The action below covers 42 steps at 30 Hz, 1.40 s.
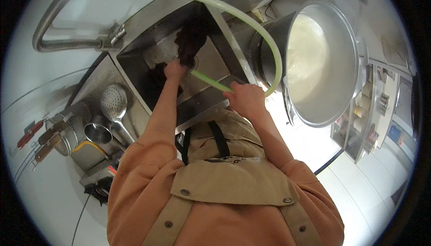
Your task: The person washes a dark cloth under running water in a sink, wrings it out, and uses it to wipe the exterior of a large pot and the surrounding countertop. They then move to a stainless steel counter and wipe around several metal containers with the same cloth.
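Note:
Down in the stainless steel sink (215, 57), my left hand (175, 70) touches a dark, wet-looking mass (192, 42), perhaps cloth; its fingers are partly hidden, so the grip is unclear. My right hand (247, 98) is closed around a pale green flexible hose (274, 51) near the sink's front edge. The hose loops over from the top of the view, and its free end points into the sink towards my left hand. More dark material (156, 77) lies left of my left wrist.
A large metal pot (346, 77) with cloudy pale content stands right of the sink. A bent metal faucet pipe (43, 27) is at the upper left. On the left are a perforated skimmer (114, 101), a metal ladle (97, 133) and several wood-handled strainers. Shelves with stacked bowls (363, 101) stand far right.

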Tool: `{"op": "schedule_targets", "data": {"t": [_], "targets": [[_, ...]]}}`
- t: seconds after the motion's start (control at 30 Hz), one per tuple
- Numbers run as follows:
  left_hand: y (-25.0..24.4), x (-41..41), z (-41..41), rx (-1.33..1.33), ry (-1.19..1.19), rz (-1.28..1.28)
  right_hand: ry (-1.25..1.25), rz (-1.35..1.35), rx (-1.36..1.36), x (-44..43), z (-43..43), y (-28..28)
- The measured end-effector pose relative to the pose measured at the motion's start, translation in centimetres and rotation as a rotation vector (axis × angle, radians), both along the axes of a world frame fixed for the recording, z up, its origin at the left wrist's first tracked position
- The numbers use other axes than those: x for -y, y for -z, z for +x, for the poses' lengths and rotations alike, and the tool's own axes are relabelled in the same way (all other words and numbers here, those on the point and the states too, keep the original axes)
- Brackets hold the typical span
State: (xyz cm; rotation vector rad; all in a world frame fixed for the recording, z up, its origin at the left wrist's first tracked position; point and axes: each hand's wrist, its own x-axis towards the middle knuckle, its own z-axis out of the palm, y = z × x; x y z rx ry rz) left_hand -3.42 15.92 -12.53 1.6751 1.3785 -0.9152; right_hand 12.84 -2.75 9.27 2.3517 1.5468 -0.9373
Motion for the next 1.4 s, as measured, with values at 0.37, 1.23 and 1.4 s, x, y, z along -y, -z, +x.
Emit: {"op": "schedule_targets", "data": {"t": [0.37, 1.23, 1.4], "targets": [[-7.9, -0.1, -7.2, 0.769, -1.005, -0.584, 0.000, 0.050, 0.016, 1.1, 0.6, -1.1], [-22.3, 1.4, -5.6, 1.158, -1.162, -0.101, 0.001, -0.019, -0.031, 1.2, 0.1, -1.9], [-4.4, 5.1, -9.3, 0.479, -0.827, 0.216, -0.031, -0.064, -0.034, 0.4, -0.2, -2.2]]}}
